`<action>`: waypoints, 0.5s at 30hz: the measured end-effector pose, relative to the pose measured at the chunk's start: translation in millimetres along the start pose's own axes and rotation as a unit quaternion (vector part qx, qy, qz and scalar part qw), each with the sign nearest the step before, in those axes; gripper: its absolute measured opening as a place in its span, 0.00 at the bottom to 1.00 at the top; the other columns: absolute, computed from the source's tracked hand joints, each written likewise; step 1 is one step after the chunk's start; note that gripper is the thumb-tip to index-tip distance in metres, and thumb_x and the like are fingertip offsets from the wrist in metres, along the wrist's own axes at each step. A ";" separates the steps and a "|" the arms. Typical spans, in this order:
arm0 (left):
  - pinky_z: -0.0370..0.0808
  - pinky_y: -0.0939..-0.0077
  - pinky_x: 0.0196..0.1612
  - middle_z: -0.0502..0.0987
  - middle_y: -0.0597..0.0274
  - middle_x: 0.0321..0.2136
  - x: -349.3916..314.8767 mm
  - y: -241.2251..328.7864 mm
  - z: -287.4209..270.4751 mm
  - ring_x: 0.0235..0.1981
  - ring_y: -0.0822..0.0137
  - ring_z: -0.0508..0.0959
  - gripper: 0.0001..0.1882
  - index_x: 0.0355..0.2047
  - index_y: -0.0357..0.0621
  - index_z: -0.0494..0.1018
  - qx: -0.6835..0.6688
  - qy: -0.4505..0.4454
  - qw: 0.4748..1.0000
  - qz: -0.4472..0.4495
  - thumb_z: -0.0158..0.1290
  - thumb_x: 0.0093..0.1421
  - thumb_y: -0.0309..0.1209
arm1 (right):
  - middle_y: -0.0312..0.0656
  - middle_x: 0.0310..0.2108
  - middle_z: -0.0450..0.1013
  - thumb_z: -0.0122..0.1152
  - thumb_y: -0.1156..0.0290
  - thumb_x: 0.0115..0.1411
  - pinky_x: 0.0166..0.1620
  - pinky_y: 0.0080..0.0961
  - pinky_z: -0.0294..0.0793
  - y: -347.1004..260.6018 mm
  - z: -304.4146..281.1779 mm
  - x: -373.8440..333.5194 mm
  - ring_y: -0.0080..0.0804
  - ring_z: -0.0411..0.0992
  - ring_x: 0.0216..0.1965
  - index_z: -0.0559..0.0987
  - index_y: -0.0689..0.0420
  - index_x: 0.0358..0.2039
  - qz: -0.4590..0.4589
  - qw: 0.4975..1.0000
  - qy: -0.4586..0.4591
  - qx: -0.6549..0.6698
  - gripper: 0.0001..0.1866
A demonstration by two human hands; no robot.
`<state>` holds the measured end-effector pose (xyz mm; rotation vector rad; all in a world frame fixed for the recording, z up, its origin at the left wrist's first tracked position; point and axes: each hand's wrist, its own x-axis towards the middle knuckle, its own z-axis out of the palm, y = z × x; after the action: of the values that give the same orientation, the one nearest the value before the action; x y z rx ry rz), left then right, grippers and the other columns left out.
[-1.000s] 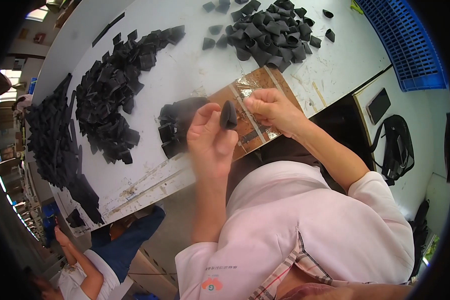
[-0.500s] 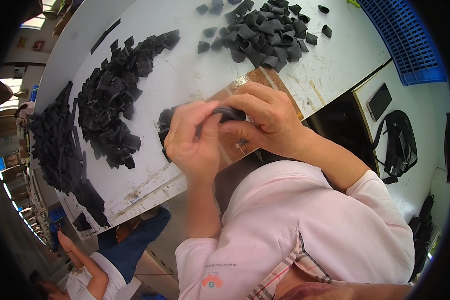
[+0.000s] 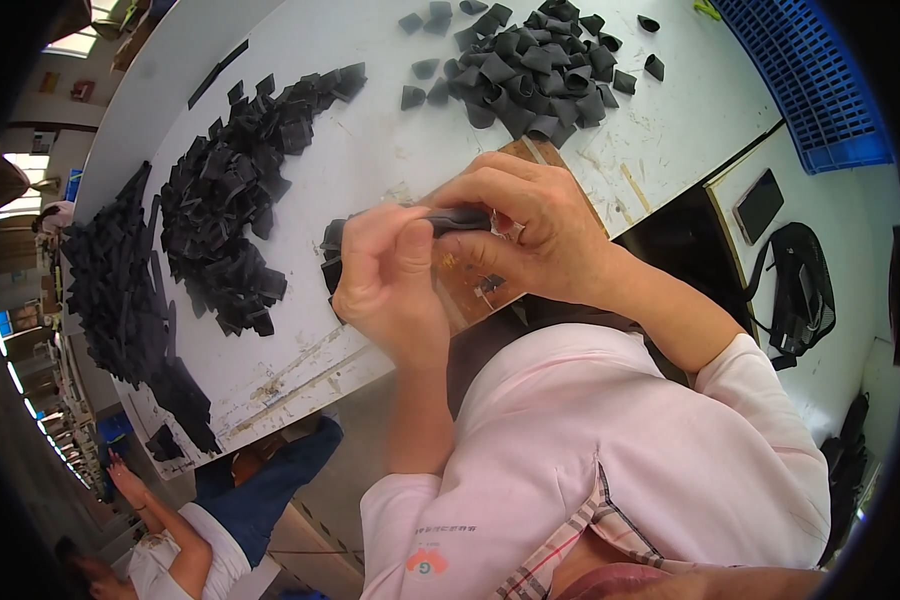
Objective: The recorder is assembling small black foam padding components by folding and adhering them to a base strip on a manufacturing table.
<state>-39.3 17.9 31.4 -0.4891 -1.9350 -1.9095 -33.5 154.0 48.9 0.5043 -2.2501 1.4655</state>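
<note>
A small black strip of fabric-like material (image 3: 458, 218) is pinched between my two hands above a brown board (image 3: 467, 297). My left hand (image 3: 388, 280) is closed at the strip's left end, its thumb pointing up. The fingers and thumb of my right hand (image 3: 545, 230) grip the other end. Partly hidden behind my left hand lies a small stack of black pieces (image 3: 332, 248). Beyond my hands is a heap of curled black loops (image 3: 535, 75). To the left, flat black cut pieces (image 3: 220, 190) form a long curved pile.
Long black strips (image 3: 115, 275) are heaped at the table's far left. A blue plastic basket (image 3: 808, 90) stands at upper right. Below it, a phone (image 3: 758, 205) and a black mesh bag (image 3: 802, 290) lie on a pale surface. Another person (image 3: 185, 540) is at lower left.
The black strip was bent in a curve between my hands and now looks flatter and straighter. My left thumb has lifted upright from it.
</note>
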 end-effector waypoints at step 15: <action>0.68 0.77 0.41 0.72 0.59 0.31 -20.3 -16.8 -4.0 0.31 0.71 0.71 0.06 0.31 0.35 0.70 -0.224 0.104 0.960 -0.133 0.48 0.56 0.26 | 0.37 0.20 0.66 0.58 0.77 0.45 0.22 0.23 0.63 23.8 10.1 -18.0 0.30 0.65 0.22 0.75 0.58 0.29 -0.080 0.993 0.016 -0.085 0.08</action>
<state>-29.9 14.0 6.8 -0.1359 -1.4934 -2.4754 -31.6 155.2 17.4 0.5878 -2.2269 1.1843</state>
